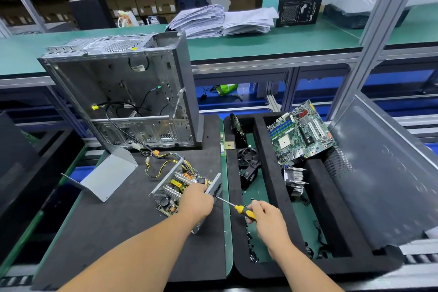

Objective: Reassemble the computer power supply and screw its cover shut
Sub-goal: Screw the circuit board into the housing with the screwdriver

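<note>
While the grey cover point(107, 176) lies off by itself at the left of the dark surface point(113, 232), the open power supply point(180, 188) sits just right of it with its circuit board and heat sinks bare and its yellow and black wires point(163, 161) trailing back toward the empty computer case point(123, 95). The left hand point(195, 201) has its grip closed on the supply's near wall, steadying it; the right hand point(263, 214) has its grip wrapped round the yellow handle of the screwdriver point(233, 206), whose tip meets the supply's end plate. The step looks like driving a side screw, so the shaft should stay square to the plate and the left hand should press firmly against the push. Before the cover goes on, the wires need tucking clear. Further right, the foam tray point(263, 149) holds a fan point(247, 159), loose screws point(252, 251) and a motherboard point(301, 133), near the working elbow.
</note>
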